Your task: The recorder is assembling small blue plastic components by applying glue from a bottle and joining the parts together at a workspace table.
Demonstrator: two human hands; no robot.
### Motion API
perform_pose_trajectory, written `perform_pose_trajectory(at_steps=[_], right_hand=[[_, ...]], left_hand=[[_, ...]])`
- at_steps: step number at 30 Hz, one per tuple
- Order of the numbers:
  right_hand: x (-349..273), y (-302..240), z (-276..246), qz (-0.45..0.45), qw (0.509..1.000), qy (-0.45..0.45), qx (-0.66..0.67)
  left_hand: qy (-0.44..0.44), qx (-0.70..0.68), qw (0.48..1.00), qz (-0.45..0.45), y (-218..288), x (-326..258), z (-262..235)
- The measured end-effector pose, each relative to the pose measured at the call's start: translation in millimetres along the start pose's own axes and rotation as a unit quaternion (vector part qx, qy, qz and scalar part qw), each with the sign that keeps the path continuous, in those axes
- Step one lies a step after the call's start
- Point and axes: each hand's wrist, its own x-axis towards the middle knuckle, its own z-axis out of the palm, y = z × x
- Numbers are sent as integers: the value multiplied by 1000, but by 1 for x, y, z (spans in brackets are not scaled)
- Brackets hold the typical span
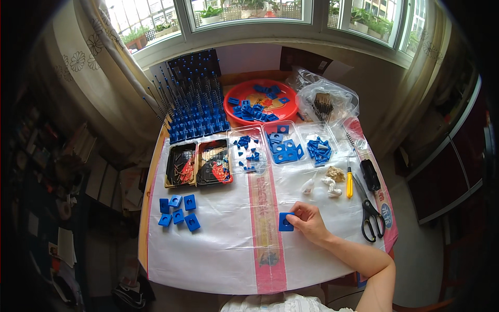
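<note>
Between the thumb and fingers of my right hand (306,221) is a blue square plate (285,222) with a round hole, held at or just over the table covering. My left hand is out of view. To the left lies a group of several similar blue square pieces (178,216), set out in loose rows. Beyond my right hand, a clear tray (269,156) contains blue plates with holes. Beside it, another clear tray (338,152) holds small blue elongated parts, and a third clear tray (239,166) has little blue pieces.
Black trays (196,179) hold small metal parts. Behind them stand assembled blue pieces with upright springs and rods (200,112). A red basin (262,83) contains more blue parts. At right lie a yellow-handled screwdriver (349,186), black scissors (370,221), crumpled tissue (332,188) and a plastic bag (343,96).
</note>
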Motion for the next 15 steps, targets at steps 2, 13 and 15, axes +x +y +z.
perform_pose_trajectory(at_steps=[2, 13, 15], right_hand=[[0, -1, 1, -2, 1000, 8, -4], [1, 0, 3, -3, 1000, 1, -1], [-1, 2, 1, 2, 1000, 9, -12]], left_hand=[[-10, 40, 999, 18, 3, -3, -4], [-191, 421, 861, 212, 70, -85, -110], [-233, 419, 828, 292, 119, -131, -157]])
